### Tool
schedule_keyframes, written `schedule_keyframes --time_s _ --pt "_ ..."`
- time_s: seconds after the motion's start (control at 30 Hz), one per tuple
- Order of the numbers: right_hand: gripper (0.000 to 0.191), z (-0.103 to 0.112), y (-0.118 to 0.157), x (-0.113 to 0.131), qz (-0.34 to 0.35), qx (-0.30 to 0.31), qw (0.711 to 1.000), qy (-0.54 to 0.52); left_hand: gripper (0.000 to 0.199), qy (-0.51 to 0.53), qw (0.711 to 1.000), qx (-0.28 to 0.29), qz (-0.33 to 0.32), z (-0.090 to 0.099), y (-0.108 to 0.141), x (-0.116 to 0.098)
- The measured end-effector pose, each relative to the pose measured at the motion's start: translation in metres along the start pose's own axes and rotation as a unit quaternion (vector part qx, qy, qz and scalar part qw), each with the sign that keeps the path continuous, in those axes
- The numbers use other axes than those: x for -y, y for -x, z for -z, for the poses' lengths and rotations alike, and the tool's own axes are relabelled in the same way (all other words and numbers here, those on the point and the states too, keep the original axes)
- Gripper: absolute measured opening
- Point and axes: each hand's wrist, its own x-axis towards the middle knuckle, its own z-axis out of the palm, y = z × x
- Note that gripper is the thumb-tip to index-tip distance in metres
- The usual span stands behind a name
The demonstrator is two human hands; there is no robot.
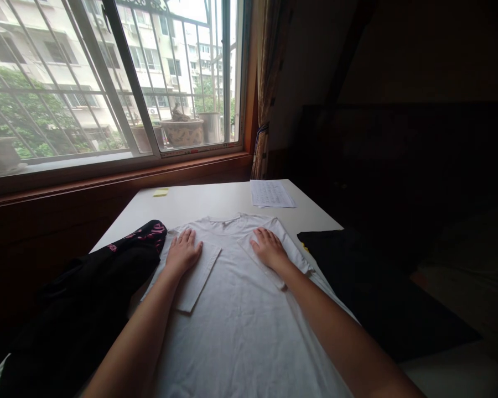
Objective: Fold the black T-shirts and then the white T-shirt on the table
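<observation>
A white T-shirt (232, 309) lies spread on the table with its neckline at the far end. Its left sleeve (201, 276) is folded inward over the body of the shirt. My left hand (184, 251) rests flat on that fold, fingers stretched out and pointing away from me. On the other side, my right hand (269, 247) lies flat on the right shoulder area, where another folded sleeve part (269, 271) shows beneath it. Neither hand grips anything. The near end of the shirt runs out of view at the bottom.
Black clothing with pink print (120, 260) lies along the left side. A dark cloth (382, 293) hangs over the right edge. Printed sheets (271, 193) and a yellow sticky note (160, 192) lie on the far part of the white table (207, 194), below a barred window (178, 83).
</observation>
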Motion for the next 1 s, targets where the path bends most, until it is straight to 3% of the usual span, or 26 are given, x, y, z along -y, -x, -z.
schedule_keyframes --time_s 0.57,1.0 --pt "0.059 -0.013 -0.028 -0.006 -0.010 -0.008 1.000 0.002 0.066 0.012 1.000 0.019 0.007 0.000 -0.031 0.004" --pt "0.066 -0.012 -0.043 -0.008 -0.038 0.032 0.999 0.001 0.068 0.016 1.000 0.024 0.006 -0.003 -0.052 0.006"
